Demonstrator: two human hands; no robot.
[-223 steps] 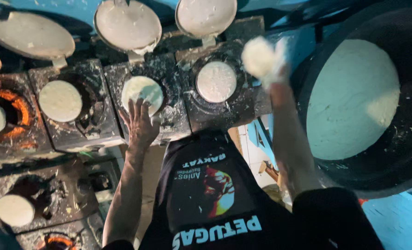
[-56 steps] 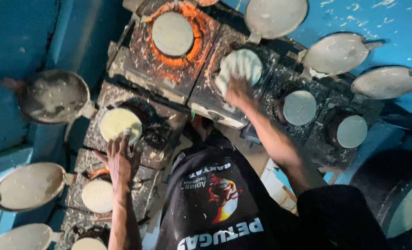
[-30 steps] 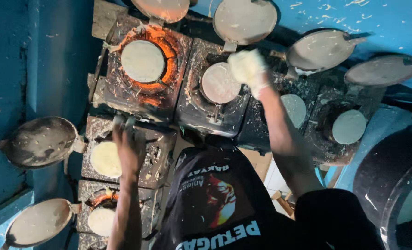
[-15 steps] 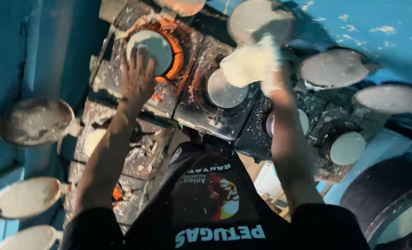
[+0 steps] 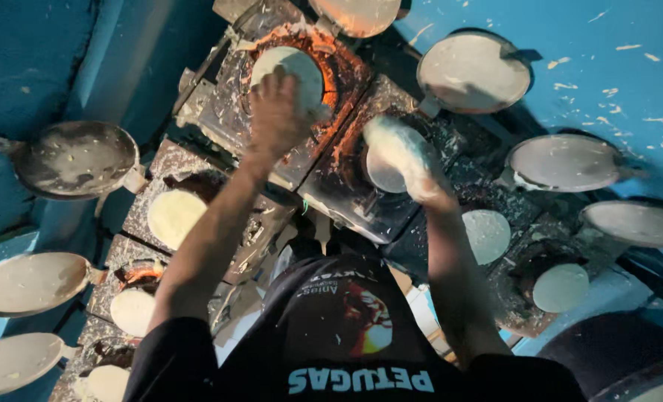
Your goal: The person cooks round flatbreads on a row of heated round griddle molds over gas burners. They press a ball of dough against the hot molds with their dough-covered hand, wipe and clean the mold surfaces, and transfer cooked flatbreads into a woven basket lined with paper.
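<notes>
My left hand [image 5: 275,112] lies flat, fingers spread and grasping nothing, on the pale round flatbread [image 5: 290,74] sitting on the glowing burner [image 5: 331,71] at the far end of the stove row [image 5: 227,126]. My right hand [image 5: 402,156], coated in white batter, hovers over the next batter disc [image 5: 380,171] on the neighbouring burner; the blur keeps me from telling whether its grip is clenched or released. More discs [image 5: 175,216] cook on burners along the near left side and at the right [image 5: 486,234]. Round lids [image 5: 473,71] stand tilted open around the stoves, against the blue wall [image 5: 614,89].
</notes>
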